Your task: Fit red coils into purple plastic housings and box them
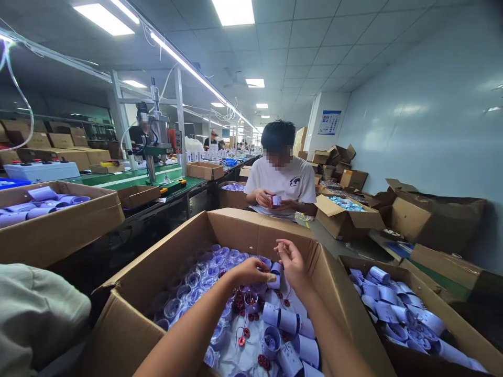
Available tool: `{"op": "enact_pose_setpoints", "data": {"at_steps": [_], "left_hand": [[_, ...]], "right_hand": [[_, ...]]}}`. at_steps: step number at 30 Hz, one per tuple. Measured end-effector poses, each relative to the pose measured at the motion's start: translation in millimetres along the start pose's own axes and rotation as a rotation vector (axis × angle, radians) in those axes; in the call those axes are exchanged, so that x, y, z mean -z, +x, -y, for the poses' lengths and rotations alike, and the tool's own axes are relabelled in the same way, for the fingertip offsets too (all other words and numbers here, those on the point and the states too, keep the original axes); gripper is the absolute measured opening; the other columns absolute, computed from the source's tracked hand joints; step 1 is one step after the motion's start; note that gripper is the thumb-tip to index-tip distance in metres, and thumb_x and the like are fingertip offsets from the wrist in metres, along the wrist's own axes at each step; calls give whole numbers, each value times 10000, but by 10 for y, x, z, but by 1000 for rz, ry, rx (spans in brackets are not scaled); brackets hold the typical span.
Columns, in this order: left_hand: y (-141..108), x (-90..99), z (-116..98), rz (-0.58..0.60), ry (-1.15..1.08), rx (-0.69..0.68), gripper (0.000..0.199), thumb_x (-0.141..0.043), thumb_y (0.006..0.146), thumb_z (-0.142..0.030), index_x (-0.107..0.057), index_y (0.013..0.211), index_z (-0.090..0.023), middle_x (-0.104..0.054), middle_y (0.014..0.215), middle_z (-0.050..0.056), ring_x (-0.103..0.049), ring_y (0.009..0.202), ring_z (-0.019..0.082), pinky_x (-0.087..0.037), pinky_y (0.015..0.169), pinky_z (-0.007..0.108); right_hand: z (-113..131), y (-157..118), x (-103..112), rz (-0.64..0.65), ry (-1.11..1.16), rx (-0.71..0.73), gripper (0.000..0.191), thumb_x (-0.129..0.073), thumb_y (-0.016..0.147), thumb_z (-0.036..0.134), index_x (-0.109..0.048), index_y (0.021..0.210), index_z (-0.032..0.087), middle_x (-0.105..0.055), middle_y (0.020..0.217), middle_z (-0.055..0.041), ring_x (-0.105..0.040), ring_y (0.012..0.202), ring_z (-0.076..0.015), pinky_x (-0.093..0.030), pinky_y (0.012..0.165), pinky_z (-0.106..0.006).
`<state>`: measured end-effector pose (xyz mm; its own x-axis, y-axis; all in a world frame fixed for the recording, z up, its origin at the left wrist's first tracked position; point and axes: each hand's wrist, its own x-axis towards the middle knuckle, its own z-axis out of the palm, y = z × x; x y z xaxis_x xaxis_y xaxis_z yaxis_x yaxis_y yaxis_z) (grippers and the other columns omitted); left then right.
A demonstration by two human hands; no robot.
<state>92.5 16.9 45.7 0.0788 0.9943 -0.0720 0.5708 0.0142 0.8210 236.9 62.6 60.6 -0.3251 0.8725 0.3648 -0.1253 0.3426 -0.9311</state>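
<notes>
A light purple plastic cup is in my left hand, with the thumb across its side and the fingers curled behind it. Just to the right, my right hand is raised with loosely bent fingers apart and nothing visible in them. Both hands are over a large open cardboard box. Inside it, clear-looking purple cups crowd the left side, and opaque purple cylinders lie on the right. Small red parts with thin wires are scattered on white sheeting between them.
On the right stands a carton of purple cylinders; another such carton is at left. Across from me a person in a white shirt handles a small purple cup. A press machine stands on the green bench.
</notes>
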Motion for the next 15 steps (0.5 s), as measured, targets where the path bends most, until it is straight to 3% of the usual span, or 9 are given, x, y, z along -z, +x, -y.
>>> {"op": "enact_pose_setpoints", "data": {"at_steps": [3,7,10,15], "left_hand": [[-41,94,-25,58,-270,-1,517,-684,569,-634,-614,629,-125,-413,555,-57,-307,559,74,-260,541,232],[-94,175,-19,119,-471,-44,614,-728,427,-699,-606,607,-125,-458,587,-46,-348,619,86,-284,601,231],[-102,194,23,146,-450,10,632,-748,374,-694,-615,612,-124,-473,584,-47,-359,619,87,-291,606,229],[-96,184,86,143,-322,62,590,-762,401,-665,-618,587,-124,-446,511,-51,-353,556,87,-279,540,228]], "right_hand": [[25,-20,68,233,-111,14,283,-579,739,411,-610,937,211,-575,758,-3,-535,683,-152,-425,606,-269],[106,-106,65,491,-257,103,269,-593,705,210,-658,964,229,-597,880,-13,-559,798,-157,-440,676,-265],[155,-142,31,542,-362,130,316,-613,653,108,-687,941,215,-618,902,-22,-569,816,-158,-446,728,-274],[126,-132,-5,543,-415,164,320,-544,646,13,-717,846,194,-673,869,-42,-603,813,-167,-454,763,-286]]}}
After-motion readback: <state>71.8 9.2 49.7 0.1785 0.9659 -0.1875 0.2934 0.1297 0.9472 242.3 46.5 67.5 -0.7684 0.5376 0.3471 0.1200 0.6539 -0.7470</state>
